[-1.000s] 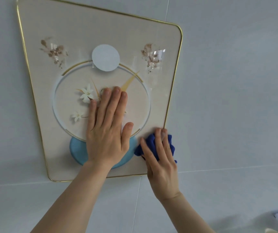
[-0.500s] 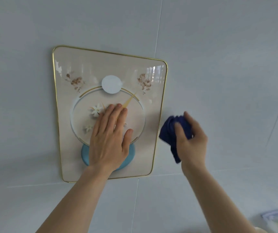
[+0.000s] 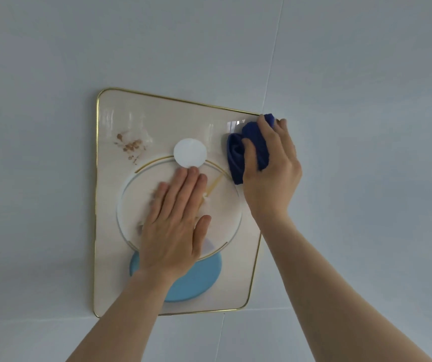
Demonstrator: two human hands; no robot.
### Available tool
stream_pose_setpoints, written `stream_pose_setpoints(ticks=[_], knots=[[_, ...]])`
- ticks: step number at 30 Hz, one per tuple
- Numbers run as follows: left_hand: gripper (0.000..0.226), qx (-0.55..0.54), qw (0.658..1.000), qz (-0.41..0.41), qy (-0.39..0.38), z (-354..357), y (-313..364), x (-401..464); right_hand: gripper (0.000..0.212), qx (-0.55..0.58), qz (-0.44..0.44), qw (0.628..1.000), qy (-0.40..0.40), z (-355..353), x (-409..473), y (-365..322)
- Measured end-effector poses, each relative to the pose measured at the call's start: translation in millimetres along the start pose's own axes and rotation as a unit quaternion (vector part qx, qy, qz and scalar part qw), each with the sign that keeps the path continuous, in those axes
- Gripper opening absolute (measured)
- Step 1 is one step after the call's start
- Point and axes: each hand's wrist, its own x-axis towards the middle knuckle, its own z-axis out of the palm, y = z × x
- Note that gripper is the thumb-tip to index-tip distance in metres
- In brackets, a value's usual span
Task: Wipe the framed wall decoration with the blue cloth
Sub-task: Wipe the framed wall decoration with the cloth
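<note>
The framed wall decoration (image 3: 110, 205) hangs on a pale wall: a cream panel with a thin gold rim, a white disc, a ring motif and a light blue disc near its bottom. My left hand (image 3: 175, 226) lies flat on the middle of the panel, fingers together and pointing up, covering the flower motif. My right hand (image 3: 269, 168) presses the bunched dark blue cloth (image 3: 238, 152) against the panel's upper right corner. The cloth and hand hide that corner's decoration.
The wall (image 3: 366, 126) around the frame is pale grey-white panelling with thin seams, one running diagonally past the frame's upper right corner and one horizontal below the frame.
My right hand lifted the cloth off the lower right of the frame, swung out beside it, and now presses it on the upper right corner. My left hand stayed flat on the panel.
</note>
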Motion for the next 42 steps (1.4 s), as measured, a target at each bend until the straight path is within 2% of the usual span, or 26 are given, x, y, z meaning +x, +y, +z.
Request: stream_pose_setpoints(ticks=[4, 7, 10, 15, 20, 27, 34, 42], knots=[[0.065, 0.015, 0.999, -0.004, 0.038, 11, 1, 0, 0.048, -0.048, -0.080, 0.996, 0.009, 15, -11, 11], [0.065, 0.031, 0.998, -0.013, 0.058, 17, 2, 1, 0.053, -0.063, -0.099, 0.993, 0.009, 29, -15, 13], [0.066, 0.030, 0.997, -0.013, 0.066, 17, 3, 1, 0.045, -0.078, -0.118, 0.990, 0.020, 37, -18, 15], [0.066, 0.032, 0.997, -0.016, 0.074, 18, 3, 0, 0.034, -0.086, -0.241, 0.966, -0.041, 33, -28, 23], [0.066, 0.039, 0.997, -0.004, 0.059, 16, 1, -1, 0.031, -0.098, -0.270, 0.956, -0.061, 23, -18, 33], [0.065, 0.033, 0.998, 0.002, 0.048, 13, -1, -3, 0.029, -0.098, -0.230, 0.968, -0.036, 22, -31, 34], [0.064, 0.031, 0.999, 0.001, 0.022, 8, -1, -4, 0.035, -0.126, -0.150, 0.979, -0.046, -1, -64, 48], [0.065, -0.005, 1.000, -0.012, -0.017, -1, 2, -3, 0.045, -0.167, -0.150, 0.972, -0.063, -9, -71, 46]])
